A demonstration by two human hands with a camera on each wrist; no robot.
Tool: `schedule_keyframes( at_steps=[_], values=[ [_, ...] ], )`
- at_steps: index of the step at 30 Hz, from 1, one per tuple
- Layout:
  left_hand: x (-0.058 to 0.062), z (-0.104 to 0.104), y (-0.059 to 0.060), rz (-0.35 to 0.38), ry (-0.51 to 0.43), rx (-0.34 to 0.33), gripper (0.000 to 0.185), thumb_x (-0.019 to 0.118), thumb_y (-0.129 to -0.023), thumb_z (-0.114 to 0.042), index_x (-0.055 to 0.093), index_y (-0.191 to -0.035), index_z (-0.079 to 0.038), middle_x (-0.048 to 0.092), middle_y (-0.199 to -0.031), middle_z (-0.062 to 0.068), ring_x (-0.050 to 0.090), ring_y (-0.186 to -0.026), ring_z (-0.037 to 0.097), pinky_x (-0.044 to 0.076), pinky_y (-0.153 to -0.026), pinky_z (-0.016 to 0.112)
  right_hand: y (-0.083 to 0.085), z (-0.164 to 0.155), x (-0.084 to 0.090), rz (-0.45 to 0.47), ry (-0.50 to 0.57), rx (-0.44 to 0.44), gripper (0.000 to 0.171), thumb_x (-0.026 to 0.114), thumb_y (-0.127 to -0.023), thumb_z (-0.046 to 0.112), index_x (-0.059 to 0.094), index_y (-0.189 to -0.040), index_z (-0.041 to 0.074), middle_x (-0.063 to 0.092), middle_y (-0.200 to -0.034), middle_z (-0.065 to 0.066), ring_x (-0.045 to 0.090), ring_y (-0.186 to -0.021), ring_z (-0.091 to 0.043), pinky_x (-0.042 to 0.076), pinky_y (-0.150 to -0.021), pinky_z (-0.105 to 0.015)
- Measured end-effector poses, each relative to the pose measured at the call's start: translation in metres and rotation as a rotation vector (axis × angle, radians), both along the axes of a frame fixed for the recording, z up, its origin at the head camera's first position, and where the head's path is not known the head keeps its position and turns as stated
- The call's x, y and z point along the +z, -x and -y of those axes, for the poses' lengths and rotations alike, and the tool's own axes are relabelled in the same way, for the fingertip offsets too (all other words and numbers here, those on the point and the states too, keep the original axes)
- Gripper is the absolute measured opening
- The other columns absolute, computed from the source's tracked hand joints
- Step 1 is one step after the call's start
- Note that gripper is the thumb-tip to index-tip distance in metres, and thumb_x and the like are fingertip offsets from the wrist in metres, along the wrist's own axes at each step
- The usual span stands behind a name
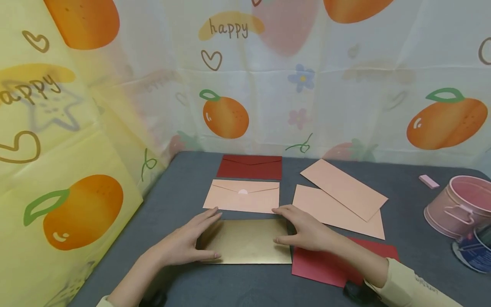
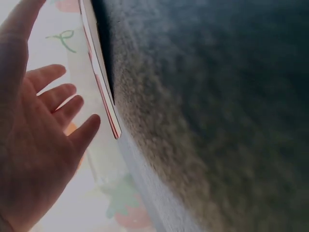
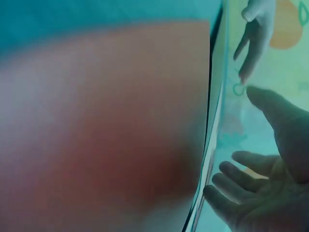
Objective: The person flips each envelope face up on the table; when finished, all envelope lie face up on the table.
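A gold envelope [image 1: 247, 244] lies flat on the dark table between my two hands. At its left end is my left hand [image 1: 180, 242], fingers and thumb spread and nearly straight. My right hand [image 1: 308, 231] is over its right end, thumb apart from the fingers. Whether either hand touches it I cannot tell. The left wrist view shows my left hand [image 2: 36, 145] holding nothing; in the right wrist view my right hand [image 3: 263, 193] is also unfolded. Beyond the gold piece lies a pale pink envelope [image 1: 235, 202] with a white round sticker, and behind that a dark red envelope [image 1: 249, 170].
Two pale pink sheets or envelopes [image 1: 345, 187] overlap at right. A red one [image 1: 322, 268] lies partly beneath my right forearm. A pink bucket-shaped container [image 1: 441, 213], a blue round object [image 1: 473, 251] and a small pink block [image 1: 428, 181] stand at far right. A printed curtain [image 1: 261, 119] hangs behind the table.
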State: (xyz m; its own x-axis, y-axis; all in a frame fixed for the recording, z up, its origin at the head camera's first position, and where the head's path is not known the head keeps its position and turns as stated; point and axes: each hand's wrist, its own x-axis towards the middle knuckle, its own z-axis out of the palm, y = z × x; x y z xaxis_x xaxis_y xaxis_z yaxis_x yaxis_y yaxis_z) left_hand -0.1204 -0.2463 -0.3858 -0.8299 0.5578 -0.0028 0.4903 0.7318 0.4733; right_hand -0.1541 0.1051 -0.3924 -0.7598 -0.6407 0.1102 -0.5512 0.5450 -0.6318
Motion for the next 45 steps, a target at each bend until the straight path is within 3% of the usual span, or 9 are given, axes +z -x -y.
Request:
schedule_keyframes(
  at_steps=[8,14,20,34,45],
  values=[
    [-0.002,0.006,-0.006,0.13,0.082,-0.026,0.116,0.07,-0.07,-0.073,0.018,-0.157,-0.015,0.011,-0.163,0.004,0.014,-0.147,0.023,0.031,-0.109,0.054,-0.018,-0.004,-0.002,0.066,-0.143,0.102,0.093,0.07,-0.082,0.058,0.033,-0.151,0.008,0.028,-0.156,-0.009,0.03,-0.142,-0.028,0.034,-0.108,-0.05],
    [-0.002,0.009,-0.005,0.163,0.096,-0.025,0.118,0.073,-0.069,-0.07,0.019,-0.157,-0.012,0.013,-0.162,0.004,0.013,-0.148,0.023,0.028,-0.11,0.054,-0.019,-0.008,-0.003,0.065,-0.209,0.166,0.1,0.071,-0.081,0.059,0.026,-0.154,0.007,0.019,-0.16,-0.011,0.02,-0.145,-0.032,0.028,-0.11,-0.054],
    [-0.003,0.01,-0.004,0.192,0.087,-0.007,0.114,0.074,-0.071,-0.067,0.022,-0.156,-0.013,0.015,-0.162,0.001,0.013,-0.148,0.021,0.029,-0.11,0.053,-0.019,-0.011,-0.005,0.092,-0.227,0.171,0.102,0.069,-0.082,0.06,0.021,-0.156,0.007,0.014,-0.161,-0.011,0.017,-0.146,-0.032,0.023,-0.112,-0.056],
    [-0.003,0.011,-0.004,0.14,0.118,-0.002,0.103,0.072,-0.073,-0.067,0.034,-0.153,-0.014,0.022,-0.16,0.002,0.024,-0.145,0.022,0.034,-0.108,0.05,-0.018,-0.01,-0.004,0.033,-0.259,0.164,0.1,0.066,-0.084,0.061,0.024,-0.154,0.005,0.019,-0.16,-0.014,0.022,-0.145,-0.03,0.027,-0.112,-0.052],
    [0.001,0.014,-0.001,0.074,0.05,-0.043,0.084,0.07,-0.078,-0.064,0.053,-0.141,-0.01,0.045,-0.148,0.006,0.042,-0.136,0.023,0.04,-0.104,0.049,-0.018,-0.011,-0.002,0.025,-0.243,0.17,0.094,0.065,-0.084,0.062,0.03,-0.153,0.009,0.023,-0.159,-0.013,0.023,-0.145,-0.029,0.032,-0.108,-0.053]
  ],
)
